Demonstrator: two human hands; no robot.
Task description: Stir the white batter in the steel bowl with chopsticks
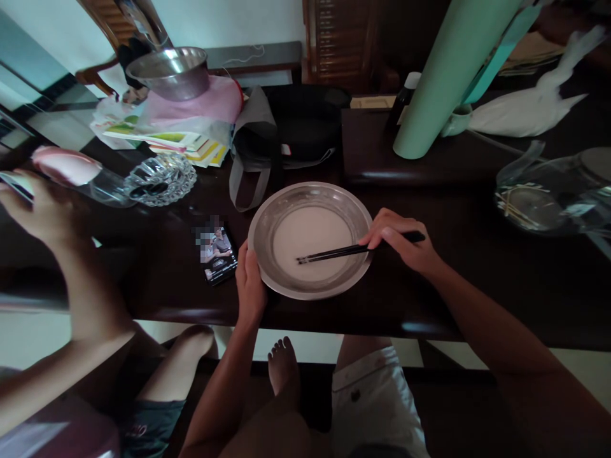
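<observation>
A round metal plate [358,219] holding a thin layer of pale liquid sits on the dark table in front of me. My left hand [249,283] grips the plate's left rim, fingers curled round it. My right hand [403,245] is closed on a pair of black chopsticks [334,253], whose tips rest in the pale liquid near the plate's middle.
A phone [218,256] lies left of the plate. Another person's hand [42,213] is raised at the far left, near a glass dish [162,179]. Behind stand a grey bag [252,152], a metal bowl [169,71] on books, a green roll [443,76] and a glass jug [548,197].
</observation>
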